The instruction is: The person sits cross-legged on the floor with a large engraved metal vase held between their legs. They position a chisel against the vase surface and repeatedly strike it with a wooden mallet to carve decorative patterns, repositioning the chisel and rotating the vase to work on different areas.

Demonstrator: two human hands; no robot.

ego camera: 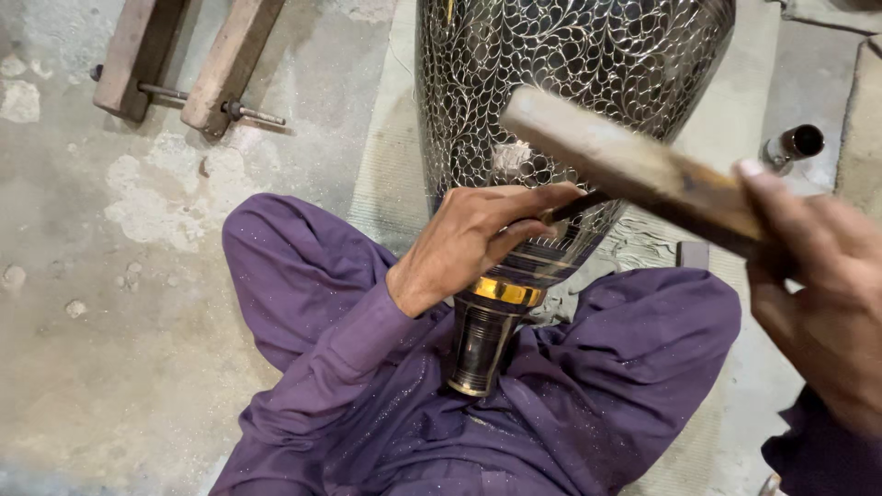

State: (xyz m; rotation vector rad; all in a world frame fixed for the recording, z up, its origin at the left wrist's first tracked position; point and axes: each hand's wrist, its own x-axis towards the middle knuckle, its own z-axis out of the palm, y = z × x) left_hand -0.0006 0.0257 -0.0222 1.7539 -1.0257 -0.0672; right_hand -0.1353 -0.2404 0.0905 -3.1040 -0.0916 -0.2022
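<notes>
While the engraved metal vase [570, 55] lies across the lap w/ its neck toward the person, left hand [478, 234] grips a thin dark chisel [574, 208] against the vase body. Right hand [813, 294] is closed round a raised wooden mallet [625, 165], blurred.

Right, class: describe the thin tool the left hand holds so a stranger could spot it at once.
Start at the big engraved metal vase lying between the person's knees. On its narrowing lower body rests the left hand, pinching a slim dark chisel. Unlike the thick wooden mallet above it, it is thin as a pencil.
</notes>
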